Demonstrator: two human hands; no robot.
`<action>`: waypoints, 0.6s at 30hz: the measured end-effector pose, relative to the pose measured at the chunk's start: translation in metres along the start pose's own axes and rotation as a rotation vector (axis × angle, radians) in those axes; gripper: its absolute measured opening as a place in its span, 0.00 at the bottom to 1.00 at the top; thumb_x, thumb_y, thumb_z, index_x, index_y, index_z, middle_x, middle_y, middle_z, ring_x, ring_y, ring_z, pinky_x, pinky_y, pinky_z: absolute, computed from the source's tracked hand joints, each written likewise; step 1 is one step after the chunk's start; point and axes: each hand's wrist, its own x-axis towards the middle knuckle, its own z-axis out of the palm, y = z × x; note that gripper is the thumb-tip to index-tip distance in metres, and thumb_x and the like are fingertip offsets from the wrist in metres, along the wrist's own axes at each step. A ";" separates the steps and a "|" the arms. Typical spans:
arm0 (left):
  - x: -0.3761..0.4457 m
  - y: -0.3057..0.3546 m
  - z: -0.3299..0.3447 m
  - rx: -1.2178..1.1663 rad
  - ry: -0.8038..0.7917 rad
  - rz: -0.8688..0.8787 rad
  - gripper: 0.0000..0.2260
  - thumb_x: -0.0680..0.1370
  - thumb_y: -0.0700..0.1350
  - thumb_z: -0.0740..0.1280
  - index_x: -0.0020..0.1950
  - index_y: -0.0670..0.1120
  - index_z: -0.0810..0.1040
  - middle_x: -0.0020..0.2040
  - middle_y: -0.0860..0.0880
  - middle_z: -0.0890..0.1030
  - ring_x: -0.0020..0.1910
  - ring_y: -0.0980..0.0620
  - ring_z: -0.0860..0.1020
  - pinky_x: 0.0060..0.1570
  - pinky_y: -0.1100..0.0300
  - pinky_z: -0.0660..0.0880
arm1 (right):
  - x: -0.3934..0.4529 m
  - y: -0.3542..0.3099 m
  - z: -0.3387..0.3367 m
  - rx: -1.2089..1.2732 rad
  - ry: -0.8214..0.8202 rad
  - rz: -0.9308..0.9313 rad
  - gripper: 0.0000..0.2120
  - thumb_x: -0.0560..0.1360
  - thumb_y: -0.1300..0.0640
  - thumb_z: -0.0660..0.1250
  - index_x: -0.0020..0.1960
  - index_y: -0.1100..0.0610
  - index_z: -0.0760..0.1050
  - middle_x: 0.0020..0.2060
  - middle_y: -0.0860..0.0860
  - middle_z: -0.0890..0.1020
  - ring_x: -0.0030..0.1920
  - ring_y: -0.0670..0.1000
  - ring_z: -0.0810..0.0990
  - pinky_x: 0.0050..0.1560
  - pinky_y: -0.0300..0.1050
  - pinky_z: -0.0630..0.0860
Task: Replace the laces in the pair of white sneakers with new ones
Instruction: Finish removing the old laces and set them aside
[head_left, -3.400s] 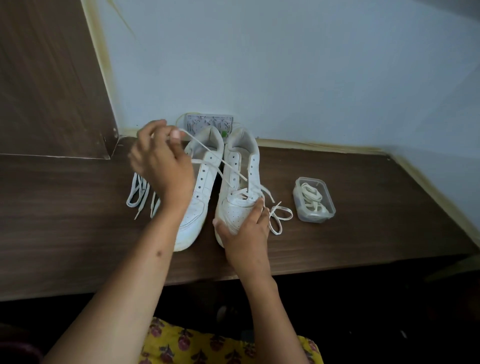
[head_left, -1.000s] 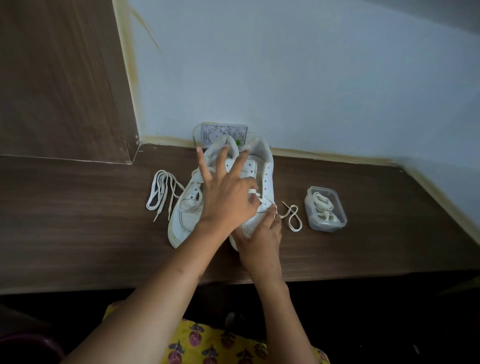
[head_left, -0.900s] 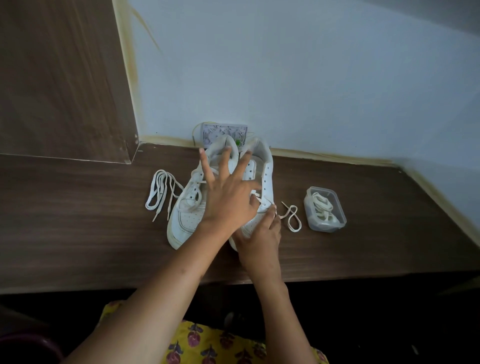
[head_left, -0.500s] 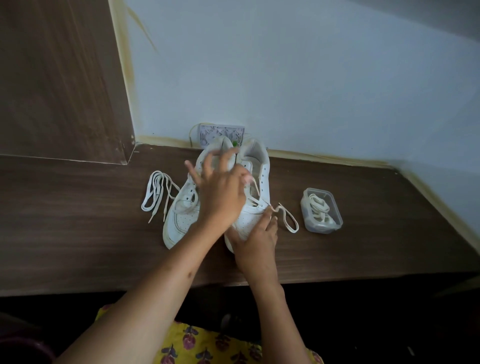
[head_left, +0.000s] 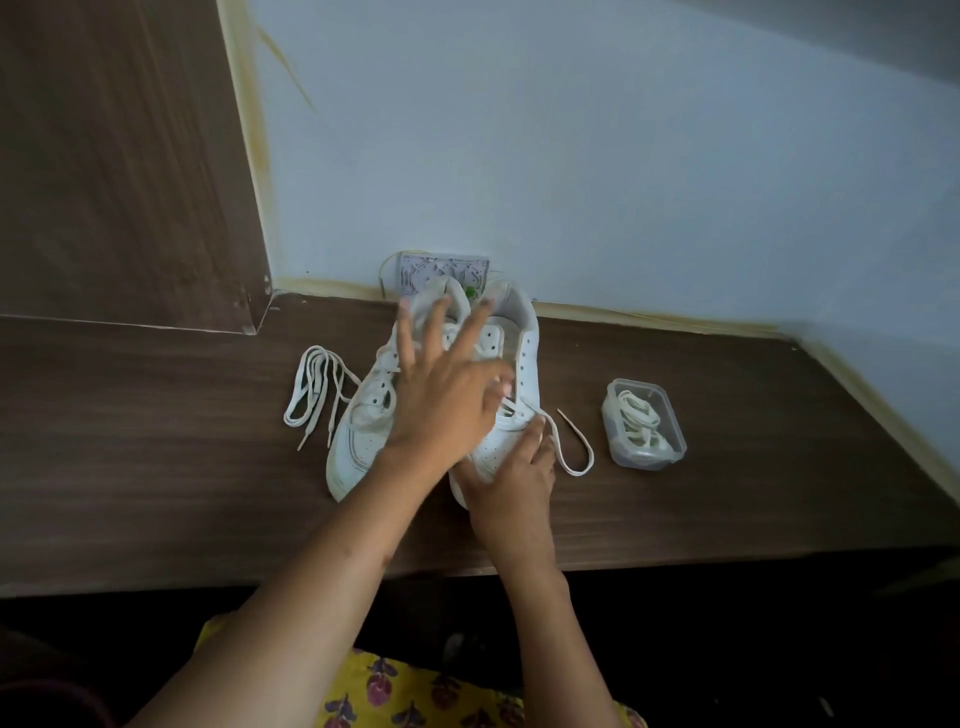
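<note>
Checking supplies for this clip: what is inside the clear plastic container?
The clear plastic container holds coiled white laces. How many laces cannot be told, and anything beneath them is covered.

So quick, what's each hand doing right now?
Left hand: fingers spread, thumb and forefinger pinching the lace on the right sneaker.
Right hand: open, pressing that sneaker's toe.

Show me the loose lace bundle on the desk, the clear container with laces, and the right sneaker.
loose lace bundle (head_left: 315, 388): head view, on its looped strands.
clear container (head_left: 619, 435): head view, on its near wall.
right sneaker (head_left: 527, 347): head view, on its eyelet side panel.
</note>
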 end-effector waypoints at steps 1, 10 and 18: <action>-0.003 0.004 0.003 0.047 -0.071 -0.004 0.04 0.76 0.52 0.69 0.45 0.58 0.84 0.76 0.50 0.66 0.75 0.36 0.59 0.71 0.30 0.42 | -0.001 0.000 0.000 0.002 -0.009 0.000 0.50 0.75 0.45 0.70 0.79 0.62 0.40 0.77 0.63 0.49 0.77 0.61 0.49 0.75 0.48 0.51; 0.002 0.011 0.008 0.029 0.002 -0.033 0.04 0.74 0.45 0.71 0.42 0.54 0.82 0.73 0.51 0.70 0.76 0.39 0.58 0.69 0.29 0.37 | -0.002 0.000 -0.002 0.003 -0.039 0.012 0.50 0.76 0.45 0.69 0.79 0.61 0.37 0.78 0.63 0.46 0.78 0.61 0.47 0.75 0.49 0.51; 0.012 -0.030 -0.007 -0.315 0.474 -0.584 0.11 0.80 0.49 0.59 0.49 0.47 0.80 0.68 0.49 0.73 0.69 0.40 0.68 0.65 0.30 0.60 | 0.000 -0.001 -0.001 0.016 -0.040 0.051 0.51 0.75 0.43 0.69 0.79 0.57 0.35 0.78 0.61 0.44 0.78 0.59 0.43 0.77 0.52 0.49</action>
